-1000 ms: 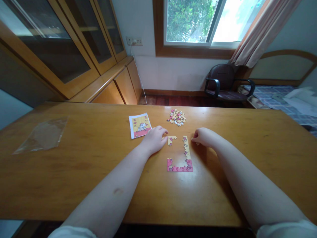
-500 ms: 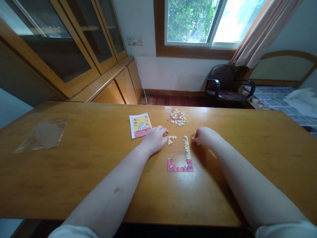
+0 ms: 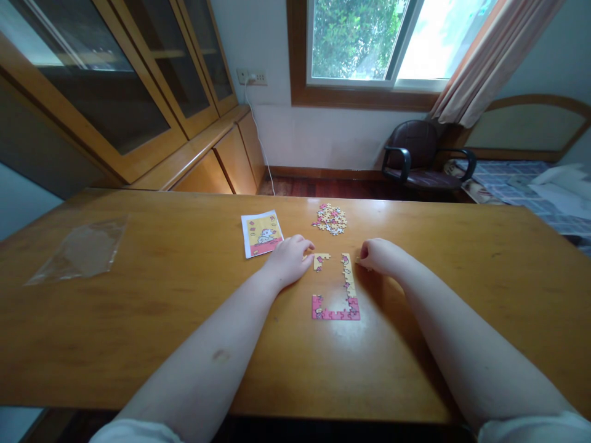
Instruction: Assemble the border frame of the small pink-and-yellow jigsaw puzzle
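Note:
A partly joined jigsaw frame (image 3: 347, 295) lies on the wooden table (image 3: 138, 320), pink along its bottom and yellow up its right side. A small joined yellow corner piece (image 3: 320, 260) lies at its upper left. My left hand (image 3: 289, 259) rests curled on the table, fingertips touching that corner piece. My right hand (image 3: 379, 256) is closed in a pinch on a small yellow puzzle piece (image 3: 359, 263) right beside the top of the frame's right side. A heap of loose pieces (image 3: 329, 219) lies just beyond both hands.
A printed picture card (image 3: 261, 233) lies left of my left hand. A clear plastic bag (image 3: 78, 249) lies at the table's far left. Beyond the table are wooden cabinets (image 3: 138, 104), a dark armchair (image 3: 422, 157) under the window, and a bed (image 3: 530, 178) at right.
My right hand has shifted very slightly left toward the frame's right side. My left hand has stayed put.

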Demonstrator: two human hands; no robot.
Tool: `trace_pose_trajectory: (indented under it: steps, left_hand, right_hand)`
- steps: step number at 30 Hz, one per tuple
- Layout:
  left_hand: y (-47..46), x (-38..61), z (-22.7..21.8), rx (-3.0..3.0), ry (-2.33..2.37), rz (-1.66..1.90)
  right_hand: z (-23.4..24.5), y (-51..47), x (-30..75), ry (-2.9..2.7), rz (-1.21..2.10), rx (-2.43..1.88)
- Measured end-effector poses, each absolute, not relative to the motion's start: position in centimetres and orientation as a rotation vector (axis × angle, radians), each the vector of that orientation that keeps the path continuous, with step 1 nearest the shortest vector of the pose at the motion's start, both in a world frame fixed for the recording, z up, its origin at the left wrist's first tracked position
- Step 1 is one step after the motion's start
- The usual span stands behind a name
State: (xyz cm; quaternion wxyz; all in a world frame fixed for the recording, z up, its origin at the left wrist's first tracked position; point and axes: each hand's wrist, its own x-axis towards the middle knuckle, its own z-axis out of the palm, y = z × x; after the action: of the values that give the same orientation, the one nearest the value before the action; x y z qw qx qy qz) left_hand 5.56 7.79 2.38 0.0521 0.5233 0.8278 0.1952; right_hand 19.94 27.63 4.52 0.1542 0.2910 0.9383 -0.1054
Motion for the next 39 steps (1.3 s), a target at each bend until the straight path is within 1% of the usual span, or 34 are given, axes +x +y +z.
trace_pose_trajectory:
  steps: [12, 18, 26, 29, 34, 39]
  left_hand:
    - [7.7, 5.5, 2.3, 1.625, 2.508, 0.581]
    - [7.7, 5.5, 2.2, 1.636, 2.5, 0.604]
    - [7.7, 5.7, 2.7, 1.644, 2.463, 0.614]
    - [7.8, 6.0, 3.2, 1.643, 2.386, 0.653]
    - [7.9, 6.6, 3.2, 1.606, 2.245, 0.778]
    - [8.0, 6.7, 2.6, 1.564, 2.215, 0.797]
  right_hand:
    - [4.0, 27.6, 20.0, 2.746, -0.342, 0.874]
    - [4.4, 27.4, 19.9, 2.707, -0.335, 0.814]
    - [5.3, 26.7, 20.0, 2.718, -0.397, 0.874]
    - [5.2, 26.0, 20.0, 2.843, -0.528, 0.817]
    - [4.2, 23.7, 19.6, 2.972, -0.927, 0.61]
    - [3.2, 22.1, 19.6, 3.002, -1.077, 0.571]
